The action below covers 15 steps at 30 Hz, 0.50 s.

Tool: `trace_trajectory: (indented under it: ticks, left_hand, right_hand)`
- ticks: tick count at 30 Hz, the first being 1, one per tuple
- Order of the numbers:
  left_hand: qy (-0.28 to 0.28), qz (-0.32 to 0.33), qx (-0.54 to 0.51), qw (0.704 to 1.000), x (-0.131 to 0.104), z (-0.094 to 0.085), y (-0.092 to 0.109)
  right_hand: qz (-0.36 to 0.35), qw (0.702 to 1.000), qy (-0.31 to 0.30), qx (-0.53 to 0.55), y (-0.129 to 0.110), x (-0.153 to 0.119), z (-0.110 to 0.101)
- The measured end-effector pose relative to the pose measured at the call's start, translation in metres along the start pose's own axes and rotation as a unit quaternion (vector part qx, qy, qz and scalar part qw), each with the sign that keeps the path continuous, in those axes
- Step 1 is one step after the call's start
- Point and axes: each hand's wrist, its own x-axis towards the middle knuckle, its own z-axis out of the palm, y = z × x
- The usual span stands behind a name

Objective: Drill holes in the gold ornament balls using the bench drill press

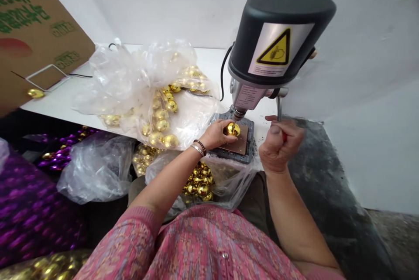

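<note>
A shiny gold ball (pixel 233 129) is held by my left hand (pixel 218 134) just under the chuck of a black and grey drill press (pixel 281 31). Beneath the ball lies a brown board (pixel 237 144) on the dark metal base (pixel 250 134) of the press. Whether the drill tip touches the ball is too small to tell. To the right, my right hand (pixel 281 142) is closed around the red-tipped lever (pixel 279 107) of the press. A bracelet and a dark beaded band circle my left wrist.
Clear plastic bags (pixel 121 75) with gold balls (pixel 161 125) spread over the white table (pixel 78 107). A cardboard box (pixel 39 31) stands at the left. An open bag of gold balls (pixel 199 182) sits in my lap. Purple balls (pixel 32 210) lie at the lower left.
</note>
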Motion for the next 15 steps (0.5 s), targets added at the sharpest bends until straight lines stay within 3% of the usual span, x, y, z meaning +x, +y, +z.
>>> trace_trajectory:
  ticks: [4,7,9,13,15]
  left_hand:
    - [-0.019,0.001,-0.025,1.0,0.0,-0.001,0.004]
    - [-0.013,-0.01,-0.052,0.999,-0.007,-0.006,0.006]
    - [-0.008,-0.019,-0.079,0.997,-0.019,-0.014,0.004]
    - [-0.113,-0.012,-0.062,0.992,-0.058,-0.047,-0.005]
    - [-0.138,-0.013,-0.019,0.99,-0.069,-0.068,-0.014]
  right_hand:
    - [0.061,0.998,0.002,-0.031,-0.02,0.045,-0.011]
    - [0.181,0.982,-0.033,-0.031,-0.033,0.087,-0.014]
    - [0.218,0.974,-0.043,-0.028,-0.036,0.104,-0.012]
    - [0.231,0.972,-0.021,-0.04,-0.037,0.107,-0.01]
    - [0.237,0.971,-0.021,-0.034,-0.037,0.102,-0.011]
